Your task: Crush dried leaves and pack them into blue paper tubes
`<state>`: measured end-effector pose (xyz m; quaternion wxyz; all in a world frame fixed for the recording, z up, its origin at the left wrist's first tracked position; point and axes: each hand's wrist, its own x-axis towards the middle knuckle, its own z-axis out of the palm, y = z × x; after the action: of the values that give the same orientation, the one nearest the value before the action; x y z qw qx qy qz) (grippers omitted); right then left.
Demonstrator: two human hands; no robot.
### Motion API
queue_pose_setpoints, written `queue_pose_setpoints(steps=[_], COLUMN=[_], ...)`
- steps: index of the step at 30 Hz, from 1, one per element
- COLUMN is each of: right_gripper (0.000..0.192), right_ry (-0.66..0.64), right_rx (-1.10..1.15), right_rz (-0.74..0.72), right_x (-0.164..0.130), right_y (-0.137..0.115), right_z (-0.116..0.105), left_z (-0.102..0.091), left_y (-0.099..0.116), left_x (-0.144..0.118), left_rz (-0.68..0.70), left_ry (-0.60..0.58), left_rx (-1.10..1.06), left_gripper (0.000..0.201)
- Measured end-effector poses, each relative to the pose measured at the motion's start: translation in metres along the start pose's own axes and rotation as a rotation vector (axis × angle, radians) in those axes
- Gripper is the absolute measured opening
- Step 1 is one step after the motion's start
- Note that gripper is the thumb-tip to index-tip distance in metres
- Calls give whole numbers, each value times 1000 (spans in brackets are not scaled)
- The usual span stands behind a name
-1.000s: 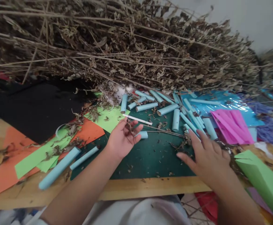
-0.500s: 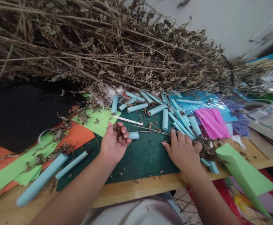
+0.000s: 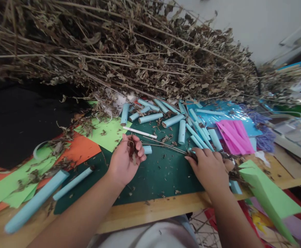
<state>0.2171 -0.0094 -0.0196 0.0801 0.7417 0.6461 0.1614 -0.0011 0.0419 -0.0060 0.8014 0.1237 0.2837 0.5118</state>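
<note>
My left hand (image 3: 126, 160) is palm-up over the dark green mat (image 3: 163, 175), its fingers curled around crumpled dried leaves (image 3: 133, 148). A short light-blue paper tube (image 3: 147, 150) lies just beside those fingertips. Palm down at the right, my right hand (image 3: 211, 167) closes over the leafy part of some dried plant stems. The thin bare stems (image 3: 165, 146) run from it leftward toward my left hand. Part of the leafy end shows past the right hand's knuckles; the rest is hidden beneath it. A white stick (image 3: 140, 132) lies behind my left hand.
A large heap of dried plants (image 3: 145, 51) spans the back. Several blue paper tubes (image 3: 172, 121) lie before it, with pink paper strips (image 3: 235, 137) at right. Green paper (image 3: 270, 193) overhangs the wooden table edge (image 3: 150, 210). Two longer tubes, one a thick tube (image 3: 36, 201), lie at left.
My right hand has slid a little to the right along the stems, drawing them with it. My left hand stays nearly in place, still curled around leaves. The view has shifted slightly.
</note>
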Motion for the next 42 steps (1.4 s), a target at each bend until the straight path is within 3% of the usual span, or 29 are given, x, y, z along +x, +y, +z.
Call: queue_pose_setpoints(steps=[6,11,15,19,21,23,24,25,27,30,32,34,38,42], right_gripper=[20,23,27,30,28,24,24,28,37,34,25,22,29,26], right_ry=[-9,87,310,499,413,231,143,98,142,327,386,412,293,158], right_rx=[60,246,644,1276,1598,1808,1874,1900,1837,1457,1208,1113,1265,1778], right_rz=[-10,131,226,195,177,144,60,-36,-212,-453,-581,-629,-570,-450], right_x=[3,17,34,42,40,34,30,26,20,17,17,15,4,-9], right_y=[6,15,23,10,-10,-38,-53,-66,-89,-106,-110,-112,-122,-138], right_z=[3,-7,-21,-40,-50,-56,-58,-58,-55,-50,-48,-48,-51,-57], left_z=[1,2,2,3,5,7,9,10,11,13,13,14,15,13], left_y=[-1,-1,-2,-5,-8,-12,-13,-14,-15,-15,-15,-15,-12,-11], left_x=[-1,-2,-3,-4,-6,-9,-10,-12,-15,-19,-19,-18,-16,-17], left_rz=[-23,-18,-33,-90,-123,-158,-170,-176,-162,-88,-41,-7,178,519], left_ry=[52,55,63,98,122,145,152,153,149,159,165,169,206,163], left_rx=[-9,-18,-21,-41,-52,-70,-85,-103,-146,-220,-278,-322,-215,156], left_gripper=[34,33,32,35,37,38,39,39,38,32,29,28,17,15])
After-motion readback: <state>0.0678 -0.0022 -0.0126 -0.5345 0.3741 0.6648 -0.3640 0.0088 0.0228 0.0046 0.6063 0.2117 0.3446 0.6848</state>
